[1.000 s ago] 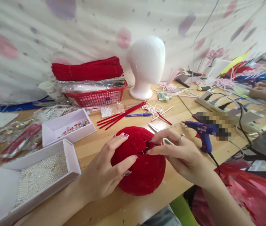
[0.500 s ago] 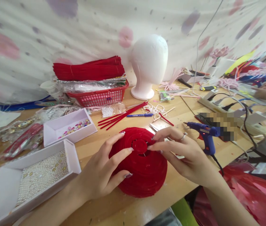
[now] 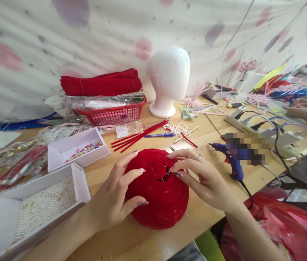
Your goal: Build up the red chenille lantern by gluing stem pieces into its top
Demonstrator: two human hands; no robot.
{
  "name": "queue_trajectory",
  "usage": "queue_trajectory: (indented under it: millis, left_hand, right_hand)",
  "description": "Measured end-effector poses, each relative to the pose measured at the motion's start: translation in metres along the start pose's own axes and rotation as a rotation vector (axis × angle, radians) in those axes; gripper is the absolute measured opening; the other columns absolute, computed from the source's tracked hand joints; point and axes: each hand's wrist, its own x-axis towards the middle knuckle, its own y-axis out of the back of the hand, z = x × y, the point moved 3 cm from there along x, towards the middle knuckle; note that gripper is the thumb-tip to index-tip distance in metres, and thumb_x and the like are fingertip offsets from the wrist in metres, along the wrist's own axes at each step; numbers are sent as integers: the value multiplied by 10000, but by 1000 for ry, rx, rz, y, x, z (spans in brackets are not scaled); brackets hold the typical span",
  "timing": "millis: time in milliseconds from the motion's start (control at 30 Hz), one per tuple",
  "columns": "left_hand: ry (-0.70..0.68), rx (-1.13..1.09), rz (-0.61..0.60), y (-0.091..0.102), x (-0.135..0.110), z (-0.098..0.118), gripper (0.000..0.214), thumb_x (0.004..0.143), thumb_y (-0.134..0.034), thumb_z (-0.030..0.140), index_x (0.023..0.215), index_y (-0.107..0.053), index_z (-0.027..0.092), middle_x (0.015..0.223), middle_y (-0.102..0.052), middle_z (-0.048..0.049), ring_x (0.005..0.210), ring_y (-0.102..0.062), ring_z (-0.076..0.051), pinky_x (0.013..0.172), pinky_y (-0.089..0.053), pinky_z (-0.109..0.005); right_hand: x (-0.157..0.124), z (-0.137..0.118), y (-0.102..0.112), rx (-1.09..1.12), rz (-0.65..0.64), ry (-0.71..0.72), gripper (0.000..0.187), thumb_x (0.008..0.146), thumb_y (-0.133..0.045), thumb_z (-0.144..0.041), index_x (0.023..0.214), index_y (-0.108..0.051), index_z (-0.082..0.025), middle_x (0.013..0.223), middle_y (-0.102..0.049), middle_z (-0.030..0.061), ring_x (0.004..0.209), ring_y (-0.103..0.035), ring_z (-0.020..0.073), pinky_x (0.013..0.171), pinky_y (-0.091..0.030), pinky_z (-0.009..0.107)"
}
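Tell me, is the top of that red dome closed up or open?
Partly open: dark gaps crossed by thin strands show around the central disc of the red dome. Beneath the right hand's fingertips, I cannot tell.

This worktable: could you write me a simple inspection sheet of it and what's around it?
Surface: wooden table, small specks here and there.
Job's things: ridged red dome, gap around its central disc.
Clutter: red strips, blue pen, pearl box, gem box, red basket, white mannequin head, blue glue gun.
Fingers: left hand spread on the red dome; right hand fingertips at the gap, pinching unclear.
Cables: black cord from the blue glue gun; power strip with plugs.
Surroundings: spotted cloth behind; another person's hand at far right.
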Motion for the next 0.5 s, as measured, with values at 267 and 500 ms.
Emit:
queue_trajectory:
  millis: [267,500]
  left_hand:
    - [109,108,42,0,-3,-12,656,1002,-521,464,1546,-229,242,1541,-325,-211,1466,-323,-368,1147,-386,-635]
    - [82,177,131,10,2,11,525,945,-589,115,1399,-471,349,1497,-309,-100,1450,-345,-328,1171,-376,-587]
  right_hand:
    - [-3,-4,0,18,-23,-49,152,997,-558,-223,1096,-662,-271,1222,-593,69,1186,-581,191,1008,-504,368]
    - [-6,-6,-3,18,25,-119,95,991,-567,-248,1056,-634,-270,1217,-585,59,1173,-577,190,1007,-495,367]
